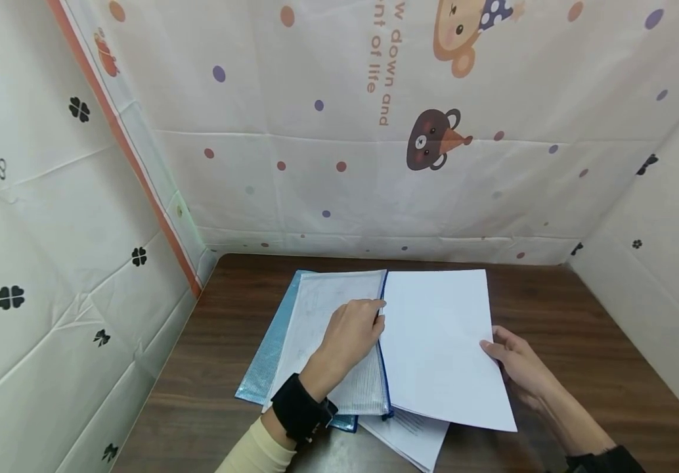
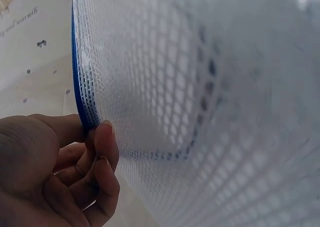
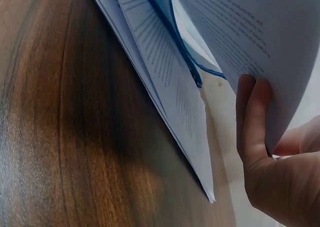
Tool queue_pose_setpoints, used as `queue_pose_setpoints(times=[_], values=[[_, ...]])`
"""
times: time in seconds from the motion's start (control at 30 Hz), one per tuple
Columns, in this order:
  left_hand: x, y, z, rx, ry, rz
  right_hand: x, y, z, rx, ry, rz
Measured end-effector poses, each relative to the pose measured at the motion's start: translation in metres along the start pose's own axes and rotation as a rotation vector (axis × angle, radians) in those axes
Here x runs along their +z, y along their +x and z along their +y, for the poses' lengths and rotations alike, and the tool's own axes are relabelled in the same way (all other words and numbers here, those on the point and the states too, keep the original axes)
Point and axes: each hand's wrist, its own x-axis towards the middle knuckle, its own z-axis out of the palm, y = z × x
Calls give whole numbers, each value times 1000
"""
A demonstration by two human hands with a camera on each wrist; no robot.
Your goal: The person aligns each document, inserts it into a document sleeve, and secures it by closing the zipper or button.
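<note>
A clear mesh zipper pouch (image 1: 339, 387) with a blue zip edge is held above the table, its opening toward the right. My left hand (image 1: 348, 332) pinches the pouch by that blue edge; the left wrist view shows thumb and fingers (image 2: 106, 142) closed on it. White paper (image 1: 434, 341) reaches from the pouch's opening out to the right, blank on the upper face and printed underneath in the right wrist view. At its right edge my right hand (image 1: 519, 368) pinches the paper, thumb on top and fingers (image 3: 257, 117) below.
Beneath the mesh pouch lies a blue pouch (image 1: 265, 358). A stack of printed sheets (image 1: 407, 437) lies on the brown wooden table (image 1: 186, 407) near the front. Patterned cloth walls (image 1: 292, 190) stand at the back and both sides.
</note>
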Motion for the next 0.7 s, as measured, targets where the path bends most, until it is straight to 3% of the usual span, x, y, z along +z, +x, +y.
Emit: queue_pose_setpoints(times=[0.3,0.7], values=[[2,1,4,28,1,-30,5,1,-2,-23,-11,-30],[0,-1,7,24,-15,-57,17,7,-5,-2,7,2]])
